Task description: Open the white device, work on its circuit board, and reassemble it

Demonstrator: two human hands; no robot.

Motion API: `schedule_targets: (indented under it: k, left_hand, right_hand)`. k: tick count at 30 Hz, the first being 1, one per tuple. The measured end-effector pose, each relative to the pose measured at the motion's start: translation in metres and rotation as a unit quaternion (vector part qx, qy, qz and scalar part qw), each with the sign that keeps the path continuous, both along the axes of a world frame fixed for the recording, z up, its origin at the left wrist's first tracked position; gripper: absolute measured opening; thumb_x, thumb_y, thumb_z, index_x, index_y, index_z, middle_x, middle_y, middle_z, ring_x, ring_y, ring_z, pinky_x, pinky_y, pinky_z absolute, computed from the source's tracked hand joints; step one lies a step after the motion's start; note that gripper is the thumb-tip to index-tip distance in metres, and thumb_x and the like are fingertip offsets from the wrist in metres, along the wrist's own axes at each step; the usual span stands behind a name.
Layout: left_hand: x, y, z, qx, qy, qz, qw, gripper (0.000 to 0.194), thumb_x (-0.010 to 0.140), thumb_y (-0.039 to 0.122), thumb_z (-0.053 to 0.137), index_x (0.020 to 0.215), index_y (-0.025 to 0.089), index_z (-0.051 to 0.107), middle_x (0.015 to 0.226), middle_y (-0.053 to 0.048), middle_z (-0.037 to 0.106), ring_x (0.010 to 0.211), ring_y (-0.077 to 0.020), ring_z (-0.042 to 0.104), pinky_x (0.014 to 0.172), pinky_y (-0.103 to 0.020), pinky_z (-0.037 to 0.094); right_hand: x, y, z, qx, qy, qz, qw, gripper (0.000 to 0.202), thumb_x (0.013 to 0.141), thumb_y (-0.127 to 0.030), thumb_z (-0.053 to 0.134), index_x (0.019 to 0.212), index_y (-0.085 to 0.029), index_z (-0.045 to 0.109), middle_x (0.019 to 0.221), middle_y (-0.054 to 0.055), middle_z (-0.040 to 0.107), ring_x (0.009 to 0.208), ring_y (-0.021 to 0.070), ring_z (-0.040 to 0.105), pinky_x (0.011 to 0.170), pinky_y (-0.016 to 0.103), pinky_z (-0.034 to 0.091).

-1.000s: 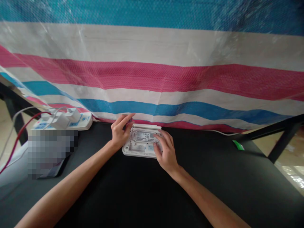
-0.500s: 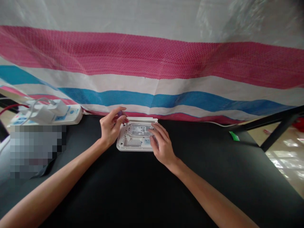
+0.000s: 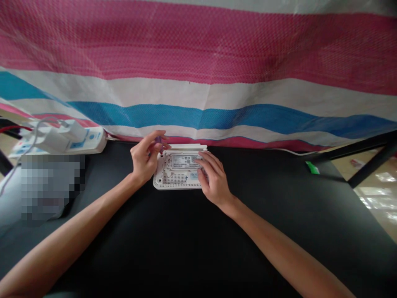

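Observation:
A white router lies on the black table with its underside up, showing perforated vents and a printed label. White antennas run along its far edge. My left hand is closed on a small purple-handled screwdriver, held upright over the router's far left corner hole. Its lower end is small and partly hidden by my fingers. My right hand lies over the router's right end, fingers spread on the casing and thumb near the label. That end is covered by the hand.
A white power strip with plugged-in adapters stands at the left back. A blurred-out grey item lies before it. A green packet is at the right. Striped sheeting hangs behind the table.
The view has tilted down a little, and things sit slightly higher in it. My left hand has brought the screwdriver more upright over the corner hole. My right hand stays on the router.

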State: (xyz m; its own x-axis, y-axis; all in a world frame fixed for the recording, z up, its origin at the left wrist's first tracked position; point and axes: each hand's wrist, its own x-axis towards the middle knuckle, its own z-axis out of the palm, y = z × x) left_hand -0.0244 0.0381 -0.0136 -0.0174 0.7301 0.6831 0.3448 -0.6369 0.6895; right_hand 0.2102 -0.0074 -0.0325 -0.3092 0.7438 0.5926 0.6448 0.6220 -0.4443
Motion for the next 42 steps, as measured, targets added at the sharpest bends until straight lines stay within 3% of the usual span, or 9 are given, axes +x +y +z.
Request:
schedule_targets:
  k: [3,9,15,18,21,28,31,35,42]
  left_hand:
    - [-0.002,0.002,0.000,0.003,0.001,-0.036,0.999,0.028,0.101,0.026,0.049,0.124,0.018,0.062,0.094,-0.004,0.072,0.074,-0.0123,0.071,0.065,-0.023,0.058]
    - [-0.002,0.000,0.008,0.056,0.051,0.124,0.989,0.024,0.089,0.025,0.070,0.113,0.024,0.074,0.101,-0.002,0.067,0.080,-0.0115,0.066,0.072,-0.023,0.059]
    - [-0.003,-0.004,0.013,0.041,0.056,0.060,0.996,0.028,0.097,0.018,0.055,0.119,0.023,0.071,0.096,-0.003,0.071,0.081,-0.0126,0.068,0.072,-0.025,0.057]
    - [-0.004,-0.004,0.015,0.054,0.066,0.095,0.992,0.020,0.093,0.023,0.064,0.110,0.022,0.074,0.103,-0.004,0.070,0.090,-0.0148,0.067,0.075,-0.025,0.057]
    - [-0.006,-0.003,0.017,0.072,0.064,0.124,0.988,0.017,0.088,0.024,0.071,0.105,0.022,0.076,0.096,-0.002,0.068,0.081,-0.0124,0.065,0.071,-0.024,0.055]
    - [-0.010,-0.003,0.018,0.040,0.090,0.060,0.993,0.028,0.099,0.018,0.051,0.116,0.023,0.072,0.100,-0.004,0.072,0.086,-0.0131,0.068,0.080,-0.028,0.057]
    - [-0.010,-0.001,0.016,0.047,0.092,0.078,0.992,0.023,0.096,0.024,0.058,0.114,0.024,0.073,0.108,-0.005,0.066,0.092,-0.0147,0.066,0.078,-0.029,0.059]
    - [-0.008,-0.001,0.016,0.083,0.100,0.128,0.983,0.020,0.090,0.025,0.069,0.110,0.024,0.075,0.099,-0.002,0.065,0.081,-0.0120,0.063,0.070,-0.025,0.057]
    - [-0.008,-0.005,0.019,0.085,0.108,0.092,0.986,0.023,0.097,0.016,0.056,0.111,0.022,0.074,0.101,-0.004,0.074,0.086,-0.0134,0.069,0.079,-0.027,0.057]
  right_hand:
    - [0.000,0.001,-0.001,0.014,0.001,0.000,1.000,0.029,0.096,-0.019,0.047,0.120,-0.017,0.065,0.134,0.014,0.062,0.132,0.0277,0.053,0.111,0.052,0.044]
    - [0.001,0.001,-0.005,0.028,-0.005,0.003,1.000,0.028,0.096,-0.017,0.049,0.119,-0.015,0.064,0.133,0.015,0.062,0.133,0.0279,0.052,0.111,0.051,0.044]
    - [0.001,0.001,-0.005,0.046,-0.008,0.001,0.999,0.028,0.094,-0.015,0.049,0.118,-0.015,0.064,0.133,0.015,0.063,0.131,0.0283,0.053,0.109,0.050,0.047]
    - [0.001,0.002,-0.005,0.054,-0.007,0.001,0.999,0.028,0.094,-0.015,0.049,0.118,-0.016,0.064,0.133,0.015,0.064,0.131,0.0280,0.054,0.108,0.050,0.048]
    - [0.001,0.002,-0.005,0.054,-0.004,0.000,0.999,0.028,0.095,-0.016,0.049,0.118,-0.017,0.064,0.132,0.015,0.064,0.129,0.0277,0.055,0.108,0.050,0.048]
    - [0.001,0.002,-0.005,0.042,-0.001,0.001,0.999,0.029,0.094,-0.017,0.050,0.119,-0.018,0.065,0.133,0.014,0.064,0.131,0.0280,0.054,0.108,0.052,0.048]
    - [0.001,0.002,-0.005,0.039,0.005,0.000,0.999,0.028,0.095,-0.018,0.049,0.118,-0.018,0.066,0.132,0.013,0.064,0.130,0.0275,0.054,0.109,0.051,0.047]
    - [0.001,0.003,-0.007,0.037,0.010,0.001,0.999,0.029,0.094,-0.018,0.049,0.118,-0.019,0.066,0.132,0.013,0.064,0.131,0.0275,0.054,0.110,0.051,0.047]
    - [0.001,0.001,-0.005,0.032,0.008,-0.001,0.999,0.029,0.094,-0.017,0.049,0.118,-0.019,0.066,0.133,0.013,0.064,0.131,0.0269,0.054,0.110,0.051,0.046]
